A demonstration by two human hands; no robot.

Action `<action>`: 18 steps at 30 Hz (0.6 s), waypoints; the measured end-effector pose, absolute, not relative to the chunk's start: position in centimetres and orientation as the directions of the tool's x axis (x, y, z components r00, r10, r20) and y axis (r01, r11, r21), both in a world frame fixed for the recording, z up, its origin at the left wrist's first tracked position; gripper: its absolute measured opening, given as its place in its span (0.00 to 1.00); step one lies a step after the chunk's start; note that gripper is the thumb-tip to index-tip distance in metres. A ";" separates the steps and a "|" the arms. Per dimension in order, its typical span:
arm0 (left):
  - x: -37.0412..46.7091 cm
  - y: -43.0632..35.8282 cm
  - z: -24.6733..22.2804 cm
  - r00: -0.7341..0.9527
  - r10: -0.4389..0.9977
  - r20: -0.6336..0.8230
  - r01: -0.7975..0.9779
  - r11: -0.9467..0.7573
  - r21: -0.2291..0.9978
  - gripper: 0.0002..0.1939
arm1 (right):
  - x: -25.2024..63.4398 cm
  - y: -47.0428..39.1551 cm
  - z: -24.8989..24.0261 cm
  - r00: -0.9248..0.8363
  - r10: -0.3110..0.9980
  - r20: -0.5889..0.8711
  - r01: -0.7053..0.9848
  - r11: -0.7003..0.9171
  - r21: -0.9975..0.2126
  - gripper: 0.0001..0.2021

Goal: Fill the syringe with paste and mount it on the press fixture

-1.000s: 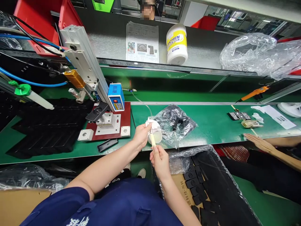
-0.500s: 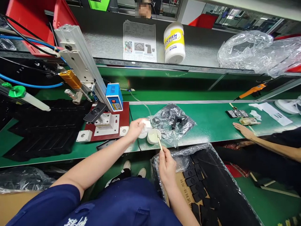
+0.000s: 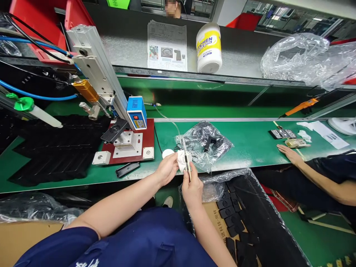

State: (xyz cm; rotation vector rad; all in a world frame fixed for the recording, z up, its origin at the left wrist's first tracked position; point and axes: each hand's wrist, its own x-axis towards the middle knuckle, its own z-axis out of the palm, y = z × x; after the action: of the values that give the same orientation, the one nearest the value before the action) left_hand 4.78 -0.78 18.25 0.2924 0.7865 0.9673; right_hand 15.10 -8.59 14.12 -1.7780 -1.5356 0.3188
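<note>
"ITCHEN" and "WIPES" on the white canister's (image 3: 209,65) yellow label (image 3: 208,43) — "进科技-周转" on the cardboard (image 3: 211,208) — other print too small

White cylindrical canister with a yellow label (image 3: 209,48): on the grey metal shelf (image 3: 239,55). Printed paper sheet with small pictures (image 3: 167,44): flat on the shelf, just left of the canister. Red plastic bin (image 3: 79,13): well to the canister's left. Crumpled clear plastic sheeting (image 3: 294,55): right of the canister. Orange pen-shaped tool (image 3: 302,107): below and right of the canister, tilted. Pale syringe-like tube with a green cap (image 3: 47,116): below and far left of the canister, slanting.
</note>
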 end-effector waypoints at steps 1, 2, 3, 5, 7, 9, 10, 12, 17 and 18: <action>4.9 -0.9 18.1 0.307 0.839 -0.450 -0.620 0.535 0.574 0.07 | 15.0 -8.6 14.0 0.232 0.933 0.276 0.737 0.017 -0.676 0.23; 5.1 -1.0 17.9 0.292 0.853 -0.433 -0.619 0.514 0.594 0.05 | 14.9 -8.6 13.9 0.215 0.939 0.268 0.732 0.027 -0.681 0.24; 5.2 -1.0 17.6 0.285 0.861 -0.421 -0.618 0.501 0.606 0.04 | 14.8 -8.7 13.9 0.197 0.946 0.256 0.727 0.034 -0.685 0.25; 5.4 -0.9 17.2 0.273 0.859 -0.434 -0.615 0.503 0.608 0.07 | 14.7 -8.7 13.9 0.166 0.959 0.230 0.721 0.041 -0.691 0.26; 5.6 -0.5 16.8 0.257 0.844 -0.471 -0.612 0.519 0.596 0.10 | 14.6 -8.8 14.0 0.148 0.968 0.201 0.721 0.034 -0.693 0.27; 5.7 0.1 16.4 0.231 0.839 -0.493 -0.616 0.518 0.594 0.10 | 14.6 -9.0 14.1 0.142 0.975 0.171 0.712 0.020 -0.702 0.28; 5.8 0.4 16.2 0.205 0.841 -0.500 -0.622 0.507 0.597 0.10 | 14.6 -9.1 14.2 0.143 0.977 0.159 0.704 0.012 -0.710 0.28; 6.0 0.9 16.0 0.140 0.846 -0.515 -0.639 0.475 0.605 0.10 | 14.5 -9.3 14.2 0.150 0.979 0.139 0.684 -0.002 -0.729 0.28; 6.2 2.2 15.6 -0.005 0.838 -0.545 -0.673 0.401 0.622 0.08 | 14.5 -10.2 14.0 0.148 0.987 0.066 0.636 -0.044 -0.771 0.29; 6.0 2.5 15.5 -0.026 0.834 -0.551 -0.676 0.391 0.625 0.08 | 14.6 -10.4 14.0 0.146 0.988 0.047 0.622 -0.055 -0.781 0.30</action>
State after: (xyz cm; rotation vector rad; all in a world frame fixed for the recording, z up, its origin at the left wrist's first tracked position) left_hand 6.05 2.53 15.52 0.1902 1.0380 1.2181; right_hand 14.57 -10.39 13.97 -1.7552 -1.5497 0.6952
